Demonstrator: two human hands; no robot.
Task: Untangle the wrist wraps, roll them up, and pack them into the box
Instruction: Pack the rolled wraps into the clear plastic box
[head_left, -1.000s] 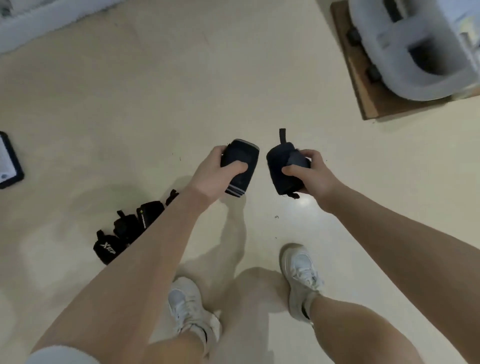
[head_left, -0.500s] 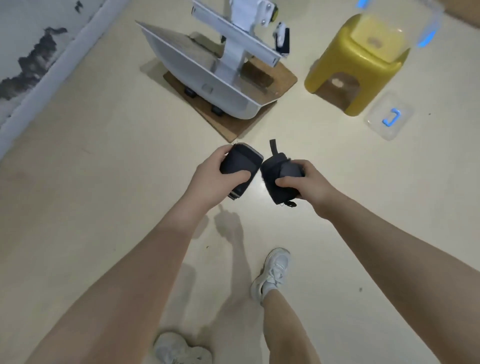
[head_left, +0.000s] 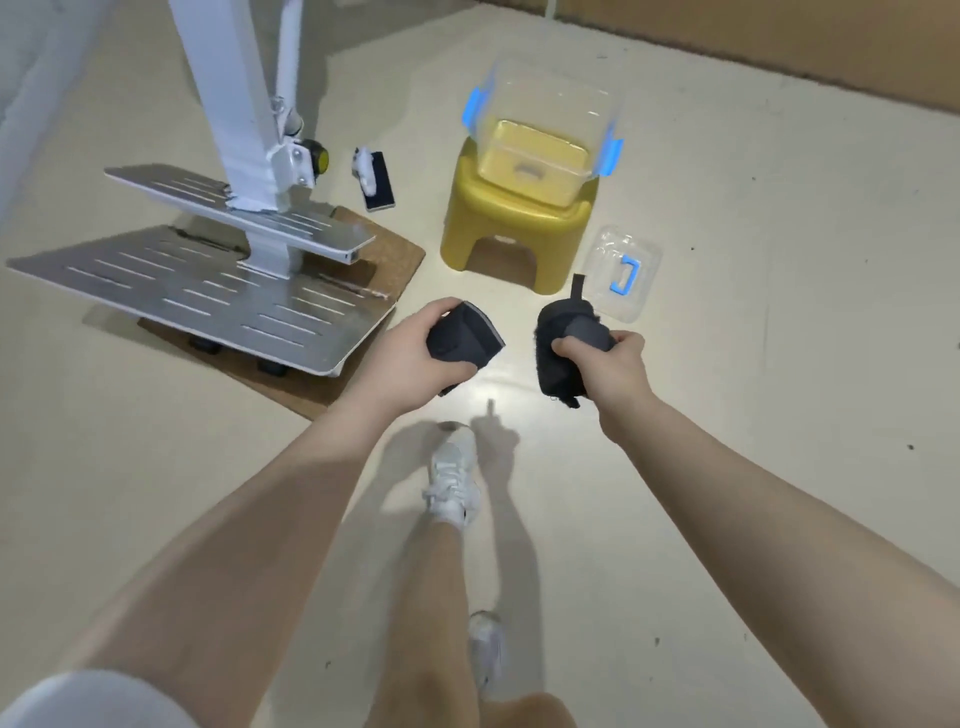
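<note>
Pale floor carries yellow stool, clear lid, brown board, phone.

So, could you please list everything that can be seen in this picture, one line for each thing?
wraps: 2, dark, rolled, one in the left hand, one in the right hand
box: 1, clear with blue latches, on the stool, open
stool: 1, yellow, on the floor ahead
lid: 1, clear with a blue handle, on the floor right of the stool
stand: 1, white post on slotted metal plates, left
board: 1, brown, under the stand
phone: 1, dark, on the floor beside the stand
shoes: 2, white, on the floor
hands: 2, left hand and right hand, each gripping a wrap
</note>
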